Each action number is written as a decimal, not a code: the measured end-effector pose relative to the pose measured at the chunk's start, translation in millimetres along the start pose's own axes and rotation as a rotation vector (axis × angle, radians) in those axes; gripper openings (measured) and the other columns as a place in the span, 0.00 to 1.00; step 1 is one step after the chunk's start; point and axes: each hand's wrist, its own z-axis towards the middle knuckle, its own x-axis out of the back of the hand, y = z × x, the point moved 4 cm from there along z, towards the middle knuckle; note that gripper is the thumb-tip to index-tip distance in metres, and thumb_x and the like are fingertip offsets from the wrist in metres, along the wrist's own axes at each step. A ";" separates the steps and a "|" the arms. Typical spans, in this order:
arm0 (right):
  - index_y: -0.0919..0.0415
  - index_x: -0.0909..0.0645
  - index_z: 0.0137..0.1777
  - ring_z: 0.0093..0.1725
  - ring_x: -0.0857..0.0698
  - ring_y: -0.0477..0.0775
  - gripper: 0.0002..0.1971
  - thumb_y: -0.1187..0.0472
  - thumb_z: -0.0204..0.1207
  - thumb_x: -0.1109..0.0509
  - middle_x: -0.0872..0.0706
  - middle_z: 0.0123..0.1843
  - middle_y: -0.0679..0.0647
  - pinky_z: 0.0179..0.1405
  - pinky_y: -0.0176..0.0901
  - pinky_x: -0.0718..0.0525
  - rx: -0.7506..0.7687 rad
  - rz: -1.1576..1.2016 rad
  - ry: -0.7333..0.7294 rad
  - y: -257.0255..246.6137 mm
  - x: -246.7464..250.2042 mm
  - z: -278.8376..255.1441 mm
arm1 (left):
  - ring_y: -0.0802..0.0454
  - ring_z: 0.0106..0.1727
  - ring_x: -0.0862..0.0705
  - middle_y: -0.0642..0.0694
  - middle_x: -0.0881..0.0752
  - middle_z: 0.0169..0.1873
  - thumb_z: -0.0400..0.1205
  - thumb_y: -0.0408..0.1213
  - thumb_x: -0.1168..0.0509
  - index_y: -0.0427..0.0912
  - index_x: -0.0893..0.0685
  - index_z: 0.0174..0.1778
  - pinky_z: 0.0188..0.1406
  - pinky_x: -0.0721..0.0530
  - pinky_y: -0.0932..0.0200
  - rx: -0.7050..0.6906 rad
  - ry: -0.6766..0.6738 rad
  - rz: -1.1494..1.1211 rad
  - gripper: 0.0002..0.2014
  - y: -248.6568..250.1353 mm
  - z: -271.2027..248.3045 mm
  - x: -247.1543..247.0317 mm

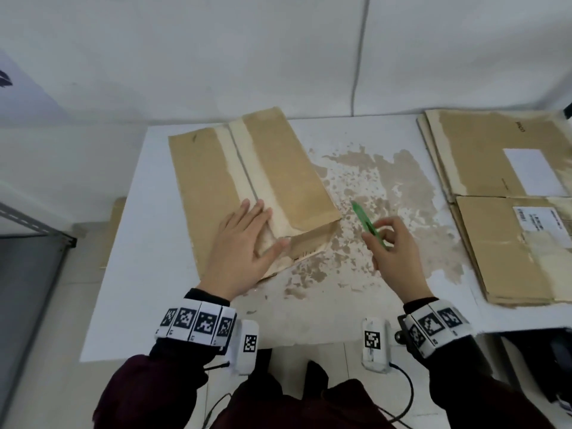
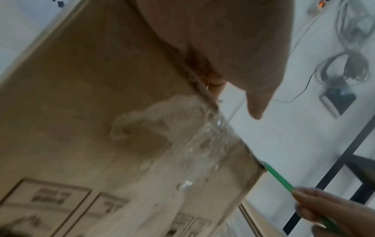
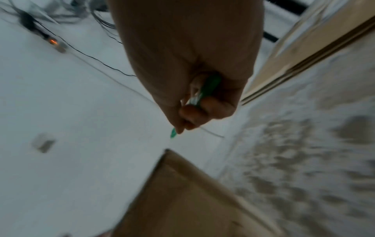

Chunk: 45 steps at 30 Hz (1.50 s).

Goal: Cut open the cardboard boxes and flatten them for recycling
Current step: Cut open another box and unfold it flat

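Observation:
A brown cardboard box (image 1: pixel 216 168) lies on the white table (image 1: pixel 133 274), its top seam showing pale torn tape. My left hand (image 1: pixel 247 243) presses flat on the box's near end, fingers straight across the seam; the left wrist view shows the box (image 2: pixel 91 112) with crinkled clear tape at its edge. My right hand (image 1: pixel 393 246) hovers to the right of the box and grips a green utility knife (image 1: pixel 366 222), tip pointing up and left. In the right wrist view the hand (image 3: pixel 188 80) curls round the green knife (image 3: pixel 205 89).
A stack of flattened cardboard boxes (image 1: pixel 501 205) with white labels lies at the table's right side. Brown patches of worn surface (image 1: pixel 387 193) spread across the table's middle. A grey metal shelf (image 1: pixel 31 236) stands at the left. Cables hang below the table's front edge.

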 end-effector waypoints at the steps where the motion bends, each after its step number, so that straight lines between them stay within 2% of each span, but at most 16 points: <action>1: 0.57 0.27 0.52 0.24 0.24 0.48 0.08 0.57 0.79 0.32 0.18 0.35 0.51 0.24 0.40 0.24 0.049 -0.028 -0.025 -17.9 -6.0 4.1 | 0.53 0.84 0.46 0.51 0.37 0.81 0.80 0.67 0.55 0.47 0.32 0.79 0.82 0.44 0.46 -0.012 -0.007 -0.067 0.37 -2.7 -0.2 4.3; 4: 0.57 0.26 0.55 0.26 0.26 0.49 0.06 0.62 0.81 0.36 0.18 0.37 0.53 0.20 0.35 0.29 0.123 -0.069 -0.137 -65.5 -33.4 18.5 | 0.52 0.83 0.43 0.50 0.33 0.79 0.79 0.62 0.54 0.48 0.26 0.75 0.81 0.44 0.48 -0.101 -0.039 -0.087 0.33 -15.6 0.5 15.8; 8: 0.56 0.28 0.63 0.35 0.22 0.54 0.12 0.66 0.81 0.41 0.16 0.44 0.60 0.31 0.42 0.25 0.197 -0.238 -0.316 -114.2 -86.6 43.6 | 0.47 0.81 0.37 0.48 0.27 0.76 0.79 0.60 0.52 0.52 0.21 0.70 0.79 0.45 0.39 -0.104 0.024 -0.022 0.29 -41.3 0.1 25.7; 11: 0.58 0.28 0.67 0.39 0.22 0.56 0.16 0.67 0.80 0.42 0.16 0.44 0.61 0.34 0.43 0.28 0.244 -0.427 -0.408 -134.3 -130.8 73.1 | 0.47 0.82 0.39 0.46 0.31 0.78 0.79 0.62 0.51 0.50 0.25 0.74 0.81 0.49 0.42 -0.050 0.081 -0.021 0.31 -59.6 0.6 26.0; 15: 0.61 0.31 0.74 0.56 0.19 0.63 0.20 0.67 0.82 0.45 0.18 0.62 0.65 0.49 0.44 0.27 0.258 -0.601 -0.427 -154.1 -171.7 107.3 | 0.50 0.83 0.40 0.47 0.31 0.79 0.81 0.61 0.50 0.43 0.30 0.78 0.81 0.52 0.46 -0.039 0.134 -0.015 0.34 -64.6 0.9 23.6; 16: 0.61 0.32 0.75 0.57 0.20 0.63 0.20 0.67 0.82 0.45 0.18 0.63 0.66 0.50 0.44 0.27 0.261 -0.629 -0.415 -159.5 -177.2 112.8 | 0.50 0.83 0.41 0.47 0.32 0.79 0.81 0.61 0.51 0.44 0.31 0.79 0.81 0.53 0.46 -0.040 0.135 -0.012 0.34 -63.8 1.0 22.6; 20: 0.61 0.30 0.73 0.46 0.24 0.55 0.20 0.68 0.82 0.46 0.17 0.60 0.64 0.43 0.41 0.31 0.266 -0.739 -0.373 -175.2 -194.0 131.1 | 0.51 0.83 0.43 0.47 0.32 0.79 0.82 0.60 0.53 0.44 0.30 0.78 0.82 0.56 0.47 -0.050 0.152 -0.050 0.33 -65.4 0.4 22.6; 23: 0.59 0.25 0.67 0.49 0.19 0.59 0.18 0.66 0.80 0.45 0.15 0.57 0.61 0.49 0.46 0.23 0.300 -0.869 -0.355 -184.8 -200.1 138.4 | 0.50 0.83 0.41 0.46 0.31 0.79 0.83 0.58 0.52 0.43 0.28 0.77 0.82 0.56 0.47 -0.074 0.165 -0.079 0.31 -66.5 0.4 22.7; 26: 0.64 0.24 0.65 0.58 0.19 0.63 0.16 0.67 0.81 0.45 0.17 0.60 0.63 0.52 0.46 0.26 0.300 -0.972 -0.360 -196.4 -205.3 137.6 | 0.50 0.83 0.42 0.46 0.30 0.78 0.83 0.56 0.51 0.42 0.26 0.75 0.82 0.55 0.46 -0.073 0.170 -0.102 0.30 -67.9 1.8 21.4; 28: 0.67 0.26 0.68 0.65 0.23 0.63 0.17 0.68 0.82 0.47 0.20 0.65 0.64 0.60 0.47 0.26 0.293 -1.025 -0.368 -204.1 -210.2 134.9 | 0.49 0.83 0.41 0.45 0.29 0.77 0.84 0.55 0.51 0.41 0.26 0.75 0.82 0.54 0.46 -0.072 0.175 -0.104 0.29 -68.3 1.9 21.0; 30: 0.68 0.26 0.68 0.67 0.23 0.63 0.17 0.69 0.83 0.48 0.20 0.66 0.64 0.65 0.48 0.27 0.308 -1.078 -0.359 -212.2 -213.9 130.8 | 0.49 0.82 0.38 0.45 0.27 0.76 0.84 0.54 0.50 0.41 0.25 0.74 0.82 0.52 0.46 -0.067 0.194 -0.106 0.28 -67.7 1.8 21.0; 33: 0.67 0.24 0.67 0.64 0.21 0.62 0.17 0.70 0.81 0.47 0.18 0.66 0.62 0.64 0.47 0.26 0.296 -1.131 -0.387 -219.1 -215.1 125.9 | 0.49 0.81 0.36 0.47 0.24 0.74 0.84 0.52 0.49 0.42 0.24 0.73 0.81 0.49 0.46 -0.029 0.229 -0.107 0.26 -65.3 3.7 20.4; 38: 0.69 0.24 0.67 0.66 0.22 0.64 0.17 0.69 0.82 0.46 0.20 0.67 0.64 0.64 0.49 0.24 0.260 -1.172 -0.474 -207.1 -192.5 94.9 | 0.51 0.80 0.35 0.48 0.22 0.72 0.83 0.52 0.50 0.43 0.22 0.69 0.82 0.49 0.46 0.015 0.252 -0.096 0.25 -63.6 6.0 17.1; 45: 0.61 0.21 0.66 0.64 0.21 0.62 0.18 0.69 0.80 0.43 0.20 0.67 0.61 0.59 0.46 0.24 0.134 -1.056 -0.534 -167.8 -149.4 37.2 | 0.52 0.82 0.39 0.48 0.28 0.76 0.85 0.49 0.43 0.43 0.25 0.73 0.82 0.55 0.49 0.036 0.226 -0.072 0.22 -61.9 6.0 17.5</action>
